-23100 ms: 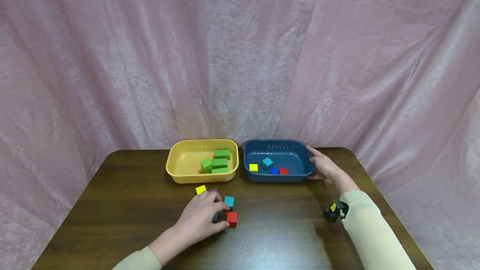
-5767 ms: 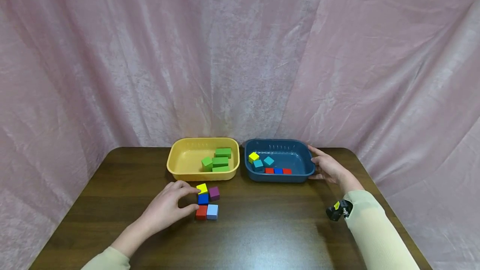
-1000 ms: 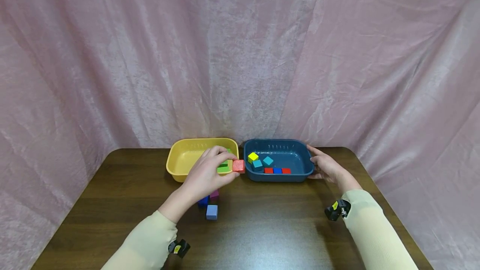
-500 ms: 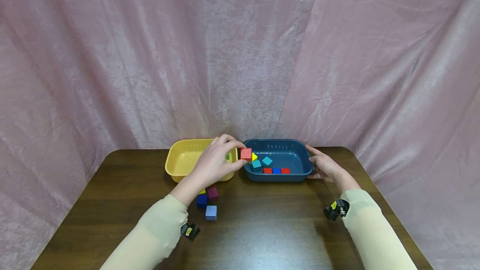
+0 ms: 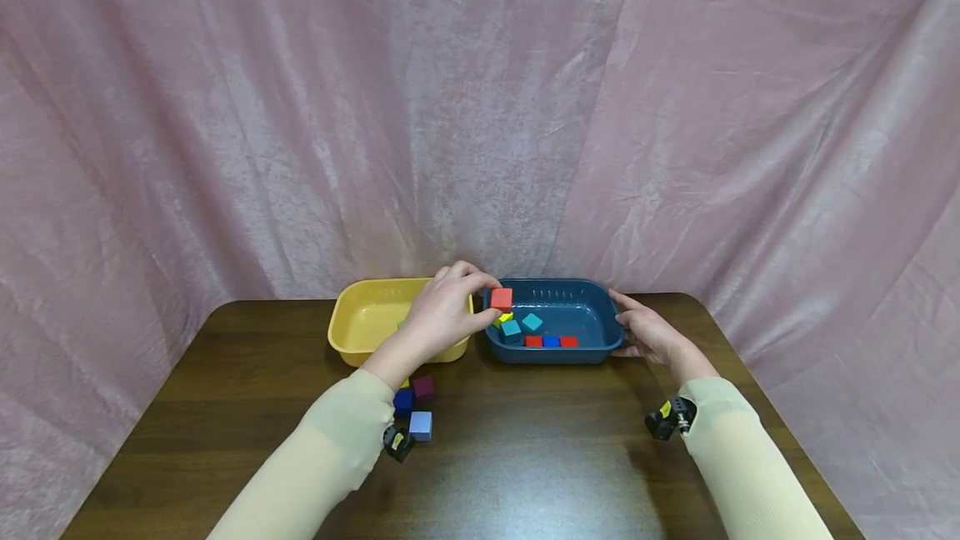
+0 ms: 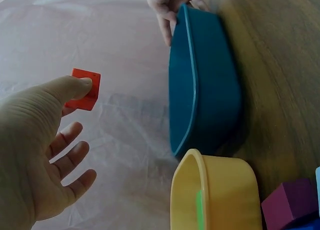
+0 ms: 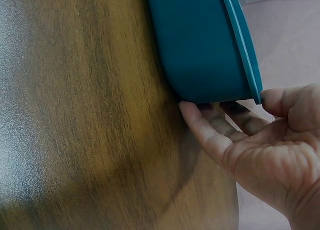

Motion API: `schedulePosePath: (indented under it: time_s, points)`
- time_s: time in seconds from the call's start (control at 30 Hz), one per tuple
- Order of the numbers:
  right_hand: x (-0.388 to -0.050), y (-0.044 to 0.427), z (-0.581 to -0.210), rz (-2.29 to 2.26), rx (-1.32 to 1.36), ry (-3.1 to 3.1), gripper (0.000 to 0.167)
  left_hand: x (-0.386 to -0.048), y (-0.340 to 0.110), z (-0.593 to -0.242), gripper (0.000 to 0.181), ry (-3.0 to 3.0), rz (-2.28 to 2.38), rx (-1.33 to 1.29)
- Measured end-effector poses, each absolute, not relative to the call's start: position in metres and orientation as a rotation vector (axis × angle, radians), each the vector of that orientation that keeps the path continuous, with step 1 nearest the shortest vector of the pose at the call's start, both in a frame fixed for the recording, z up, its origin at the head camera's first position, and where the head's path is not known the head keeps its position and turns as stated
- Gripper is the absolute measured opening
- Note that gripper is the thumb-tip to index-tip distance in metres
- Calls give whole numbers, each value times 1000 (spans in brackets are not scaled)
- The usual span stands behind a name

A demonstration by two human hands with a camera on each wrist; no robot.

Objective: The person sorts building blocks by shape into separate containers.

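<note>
My left hand (image 5: 444, 311) pinches a red cube (image 5: 502, 299) between thumb and fingertips, over the left end of the blue basin (image 5: 558, 357). In the left wrist view the cube (image 6: 91, 98) is clear of the basin's rim, and the other fingers are spread loosely. My right hand (image 5: 654, 335) touches the basin's right end; the right wrist view has its thumb at the rim and its fingers against the outer wall. Inside the basin lie a yellow cube (image 5: 505, 318), partly covered by my left hand, two teal cubes (image 5: 532, 323), two red cubes (image 5: 568, 342) and a blue cube (image 5: 551, 342).
A yellow basin (image 5: 352, 353) stands left of the blue one, its green blocks mostly hidden by my left hand. In front of it, on the brown table (image 5: 540, 457), are a purple cube (image 5: 423, 387), a dark blue cube (image 5: 403, 402), a pale blue cube (image 5: 421, 426) and a partly hidden yellow cube.
A red cube has left the table in my left hand. Over the last second the hand has carried it rightward, from beside the yellow basin to over the blue basin. My right hand stays put.
</note>
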State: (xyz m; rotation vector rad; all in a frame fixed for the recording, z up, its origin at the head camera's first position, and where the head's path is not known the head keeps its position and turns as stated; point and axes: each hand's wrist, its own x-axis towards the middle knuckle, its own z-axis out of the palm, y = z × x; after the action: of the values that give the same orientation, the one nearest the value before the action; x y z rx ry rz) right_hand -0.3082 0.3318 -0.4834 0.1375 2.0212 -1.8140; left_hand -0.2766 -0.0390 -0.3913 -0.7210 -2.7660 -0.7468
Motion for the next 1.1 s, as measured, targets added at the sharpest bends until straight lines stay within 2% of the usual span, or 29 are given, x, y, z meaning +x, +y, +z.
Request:
schedulePosePath:
  time_s: [1.1]
  points:
    - [-305,330,-482,-1810,164,2030,66,-297,-4,-429,41,-2989,-538,-652]
